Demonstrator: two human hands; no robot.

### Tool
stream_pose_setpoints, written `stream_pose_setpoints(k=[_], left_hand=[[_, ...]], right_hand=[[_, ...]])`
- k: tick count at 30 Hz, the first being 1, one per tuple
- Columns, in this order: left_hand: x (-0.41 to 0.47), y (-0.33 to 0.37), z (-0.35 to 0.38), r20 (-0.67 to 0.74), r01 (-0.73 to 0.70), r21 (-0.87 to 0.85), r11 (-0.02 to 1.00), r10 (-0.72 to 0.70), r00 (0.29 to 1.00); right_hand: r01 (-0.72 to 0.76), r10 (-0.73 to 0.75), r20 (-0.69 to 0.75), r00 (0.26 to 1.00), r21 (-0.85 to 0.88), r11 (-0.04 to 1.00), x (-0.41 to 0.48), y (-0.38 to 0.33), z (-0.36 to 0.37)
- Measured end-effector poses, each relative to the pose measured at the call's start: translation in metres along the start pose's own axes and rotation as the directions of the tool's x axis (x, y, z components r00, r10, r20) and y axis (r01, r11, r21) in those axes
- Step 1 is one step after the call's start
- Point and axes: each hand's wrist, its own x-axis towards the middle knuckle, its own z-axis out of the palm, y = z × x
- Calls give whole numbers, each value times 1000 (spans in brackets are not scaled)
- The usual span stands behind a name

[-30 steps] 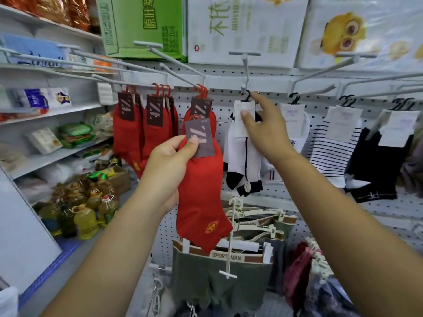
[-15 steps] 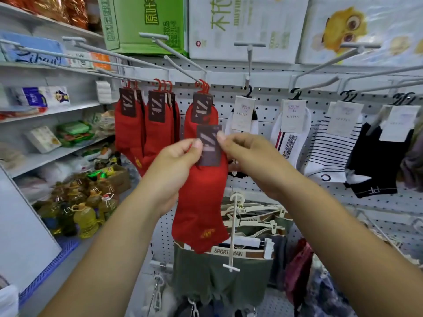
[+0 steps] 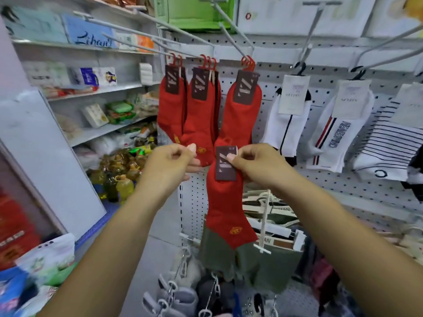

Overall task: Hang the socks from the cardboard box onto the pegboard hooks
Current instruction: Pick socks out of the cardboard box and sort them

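The right hand (image 3: 258, 165) is pinching the brown paper label (image 3: 225, 168) of a red sock (image 3: 226, 213) between thumb and forefinger, with the other fingers curling in behind. The sock is hanging straight down from that pinch in front of the pegboard (image 3: 320, 186), its toe pointing down and to the right, and it is not sitting on any rod. A small red hanger loop (image 3: 225, 141) is sticking up just above the label.

The left hand (image 3: 167, 163) is hovering just beside the sock, apart from the label, with its fingers curling and the thumb tip pressing toward the forefinger. Whether it is gripping anything cannot be told, since its fingertips are overlapping the toe of a sock hanging behind them.

Above the hands, more red socks are hanging by red loops from long grey metal rods (image 3: 231, 24) that are jutting out of the board: one bunch (image 3: 242, 115) directly above the held sock and two bunches (image 3: 199, 115) to its left. To the right, white socks (image 3: 288, 131) with pale labels are hanging by black hooks, and a striped sock (image 3: 386, 145) is hanging beyond them. Below the held sock, olive green underwear (image 3: 270, 266) is hanging on clips. On the left, shelves (image 3: 100, 90) are carrying packaged goods, and yellow oil bottles (image 3: 123, 186) are standing on the floor.
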Motion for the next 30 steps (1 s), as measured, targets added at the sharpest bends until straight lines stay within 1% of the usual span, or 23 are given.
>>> stream_pose_setpoints(k=[3, 5, 7, 10, 12, 15, 17, 18, 22, 25, 30], left_hand=[[9, 10, -21, -178, -74, -35, 997, 67, 982], [15, 22, -31, -248, -188, -20, 982, 177, 952], [22, 38, -36, -284, -319, -33, 947, 298, 912], [33, 68, -37, -295, -475, 10, 880, 456, 839], [39, 84, -36, -302, -536, 64, 841, 529, 793], [49, 101, -37, -339, -560, 177, 809, 584, 737], [56, 107, -38, -357, -555, 229, 800, 599, 716], [60, 108, -40, -365, -553, 245, 797, 604, 709], [67, 107, -46, -350, -564, 224, 795, 606, 715], [66, 102, -47, -330, -561, 200, 803, 594, 733], [64, 103, -42, -340, -574, 146, 806, 586, 736]], right_hand=[[99, -100, -21, 995, -61, 993, 21, -10, 9], [205, -209, -75, 975, -61, 977, 39, -22, 14], [295, -295, -176, 939, -28, 955, 58, -38, 18], [370, -352, -328, 876, -9, 929, 88, -62, 24], [386, -362, -409, 838, -24, 922, 105, -75, 27], [396, -391, -496, 776, -100, 913, 124, -89, 29], [401, -420, -504, 754, -153, 903, 132, -94, 28], [397, -430, -493, 756, -177, 901, 134, -95, 28], [397, -470, -447, 761, -251, 883, 144, -92, 27], [364, -476, -378, 794, -332, 870, 145, -89, 28], [336, -444, -319, 837, -341, 878, 140, -87, 26]])
